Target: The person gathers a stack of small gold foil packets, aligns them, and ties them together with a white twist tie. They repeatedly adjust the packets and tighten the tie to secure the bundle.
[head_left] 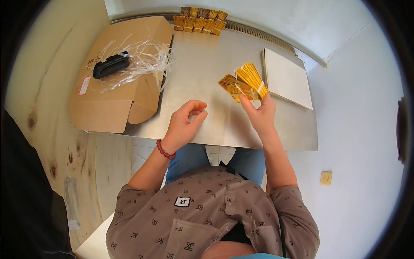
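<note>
the right hand (261, 114) is raised over the metal table (202, 69), fingers pinched shut on a fanned bundle of gold foil strips (245, 83) tied with a pale band, held above the table's right half. the left hand (186, 121) hovers just above the table near its front edge, wrist bent, thumb and forefinger curled toward each other and nearly meeting, holding nothing; a red bead bracelet (165, 150) circles its wrist. just right of the bundle a flat white box (286, 80) lies on the table. at the far edge sits a row of gold bundles (200, 20). on the left an opened brown cardboard box (116, 77) with a red and white label (84, 85) holds loose white plastic strings (142, 60) and 1 black oblong object (111, 64).
</note>
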